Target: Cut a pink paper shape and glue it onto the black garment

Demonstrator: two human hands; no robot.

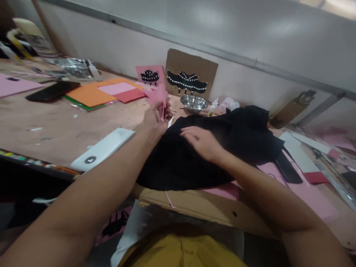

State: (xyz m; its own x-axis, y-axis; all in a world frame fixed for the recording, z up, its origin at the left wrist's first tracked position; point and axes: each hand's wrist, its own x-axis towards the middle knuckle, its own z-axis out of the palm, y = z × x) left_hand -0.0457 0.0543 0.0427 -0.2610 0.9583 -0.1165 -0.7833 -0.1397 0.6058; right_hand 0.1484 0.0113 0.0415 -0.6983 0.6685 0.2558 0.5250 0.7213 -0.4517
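Observation:
My left hand (pixel 157 120) is closed around a pink sheet of paper (pixel 157 94), which stands up out of the fingers beside the far left edge of a black cloth (pixel 178 163). Over the middle of that cloth, my right hand (pixel 201 142) has its fingers stretched out to the left, with nothing visible in them. Whether the fingertips touch the cloth is unclear. The cloth spreads across a piece of cardboard (pixel 194 205) at the front and bunches up on the right.
Two boards with black beaded shapes, one pink (pixel 139 70) and one brown (pixel 191 59), lean on the wall. A metal bowl (pixel 194 104) and small glue bottle (pixel 213 107) stand before them. At left lie a white phone (pixel 102 148), black phone (pixel 52 91) and orange paper (pixel 94 94).

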